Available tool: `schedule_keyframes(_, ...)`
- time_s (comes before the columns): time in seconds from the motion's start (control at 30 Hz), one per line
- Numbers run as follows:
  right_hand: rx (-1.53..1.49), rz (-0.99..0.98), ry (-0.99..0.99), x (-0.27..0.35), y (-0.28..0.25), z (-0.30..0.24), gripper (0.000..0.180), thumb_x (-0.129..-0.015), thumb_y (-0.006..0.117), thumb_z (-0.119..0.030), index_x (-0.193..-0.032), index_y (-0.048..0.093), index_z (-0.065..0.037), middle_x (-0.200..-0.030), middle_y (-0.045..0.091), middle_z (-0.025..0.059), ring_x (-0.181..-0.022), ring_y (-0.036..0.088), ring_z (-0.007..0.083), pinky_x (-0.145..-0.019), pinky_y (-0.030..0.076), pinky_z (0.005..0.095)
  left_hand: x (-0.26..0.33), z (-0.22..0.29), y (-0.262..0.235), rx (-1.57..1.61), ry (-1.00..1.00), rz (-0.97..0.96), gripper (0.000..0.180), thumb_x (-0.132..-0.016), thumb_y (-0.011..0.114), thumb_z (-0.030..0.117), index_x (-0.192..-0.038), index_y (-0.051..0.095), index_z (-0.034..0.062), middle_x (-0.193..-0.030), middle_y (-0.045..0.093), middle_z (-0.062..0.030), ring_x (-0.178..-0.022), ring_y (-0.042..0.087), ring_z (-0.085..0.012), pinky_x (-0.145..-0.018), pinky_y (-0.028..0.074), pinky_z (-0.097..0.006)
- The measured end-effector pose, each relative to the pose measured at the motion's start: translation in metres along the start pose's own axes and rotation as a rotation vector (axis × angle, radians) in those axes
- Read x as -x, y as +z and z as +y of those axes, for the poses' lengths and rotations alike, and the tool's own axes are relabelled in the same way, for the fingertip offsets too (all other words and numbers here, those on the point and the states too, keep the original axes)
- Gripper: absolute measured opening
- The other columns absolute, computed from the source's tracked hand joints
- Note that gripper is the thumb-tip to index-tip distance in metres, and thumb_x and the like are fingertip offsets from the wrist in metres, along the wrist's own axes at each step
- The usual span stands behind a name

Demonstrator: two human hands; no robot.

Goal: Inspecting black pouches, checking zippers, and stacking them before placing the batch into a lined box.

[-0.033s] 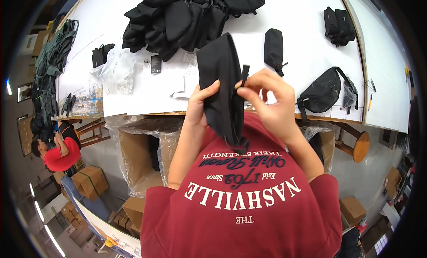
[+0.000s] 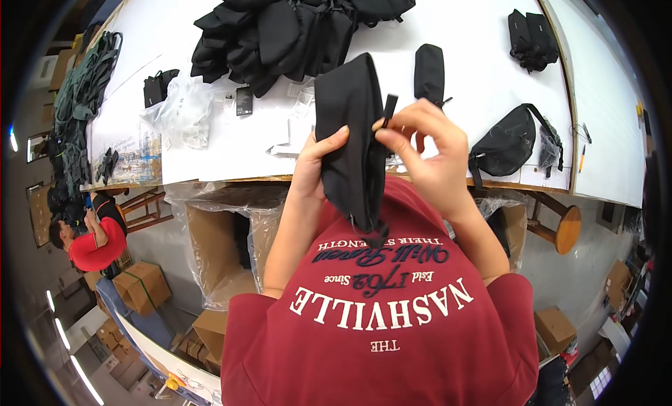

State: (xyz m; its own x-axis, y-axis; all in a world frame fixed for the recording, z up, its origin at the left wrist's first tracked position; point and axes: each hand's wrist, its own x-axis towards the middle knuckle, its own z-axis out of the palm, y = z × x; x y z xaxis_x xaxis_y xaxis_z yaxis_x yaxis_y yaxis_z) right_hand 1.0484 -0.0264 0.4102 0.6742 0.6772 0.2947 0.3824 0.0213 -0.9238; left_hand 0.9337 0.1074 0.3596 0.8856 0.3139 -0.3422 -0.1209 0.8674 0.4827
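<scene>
Black pouch hangs between left hand and right hand.

The person wears a dark red short-sleeved T-shirt with white and dark blue lettering across the chest, forearms bare.

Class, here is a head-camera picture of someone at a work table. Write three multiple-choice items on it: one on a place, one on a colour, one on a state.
1. Where does the heap of black bags lie?
A. on the white table
B. on the floor
C. on a stool

2. What colour is the pouch that the hands hold?
A. red
B. black
C. white

3. How is the pouch held?
A. flat on the table
B. hanging from a hook
C. lifted in both hands

Answers: 1 A, the heap rests at the table's far side. 2 B, its cloth is black. 3 C, the left hand grips its side while the right hand pinches the strap at its top.
</scene>
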Motion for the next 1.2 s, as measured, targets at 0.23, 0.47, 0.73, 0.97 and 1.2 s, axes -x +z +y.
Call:
schedule_keyframes(0.23,-0.183,-0.208,0.119,0.013,0.005,-0.017,0.009,-0.078,0.07,-0.001,-0.084,0.065,0.001,-0.074,0.06,0.0047,-0.058,0.05,0.0094,-0.053,0.039,0.023,-0.022,0.019,-0.011,0.15,-0.089,-0.042,0.024,-0.09,0.06,0.011,-0.109,0.06,-0.003,-0.097,0.068,-0.0142,-0.081,0.069,-0.0226,-0.073,0.058,-0.033)
schedule_keyframes(0.47,-0.199,-0.275,0.175,0.022,0.003,-0.023,0.005,-0.081,0.069,-0.004,-0.081,0.065,0.0,-0.076,0.06,0.0022,-0.06,0.05,0.0067,-0.051,0.036,0.0206,-0.022,0.023,-0.002,0.14,-0.014,0.014,0.021,-0.093,0.055,0.014,-0.103,0.063,-0.003,-0.092,0.069,-0.0142,-0.075,0.07,-0.0209,-0.065,0.059,-0.031)
schedule_keyframes(0.73,0.467,-0.028,-0.159,0.011,-0.014,-0.009,0.046,-0.076,0.074,-0.023,-0.118,0.058,-0.013,-0.116,0.051,0.0078,-0.103,0.052,0.0257,-0.087,0.042,0.038,-0.018,0.021,0.006,-0.198,0.164,0.356,0.029,-0.09,0.059,0.016,-0.114,0.058,-0.0012,-0.107,0.065,-0.0113,-0.097,0.065,-0.0201,-0.082,0.054,-0.031)
schedule_keyframes(0.97,0.552,-0.36,-0.327,0.005,-0.013,0.007,0.059,-0.064,0.073,-0.003,-0.12,0.062,-0.016,-0.098,0.059,0.008,-0.088,0.059,0.025,-0.075,0.048,0.0362,0.023,0.01,-0.001,0.037,-0.023,0.046,0.035,-0.094,0.055,0.024,-0.121,0.051,0.0025,-0.124,0.053,-0.0104,-0.111,0.054,-0.0241,-0.088,0.05,-0.042)
schedule_keyframes(1.2,-0.384,-0.363,0.269,0.007,-0.024,0.007,0.033,-0.078,0.07,0.001,-0.109,0.063,-0.004,-0.098,0.062,0.0061,-0.088,0.06,0.0154,-0.081,0.047,0.0285,0.048,0.019,-0.036,-1.054,0.638,-0.034,0.072,-0.073,0.078,0.003,-0.133,0.038,0.0065,-0.123,0.055,-0.0132,-0.107,0.057,-0.0226,-0.093,0.044,-0.033)
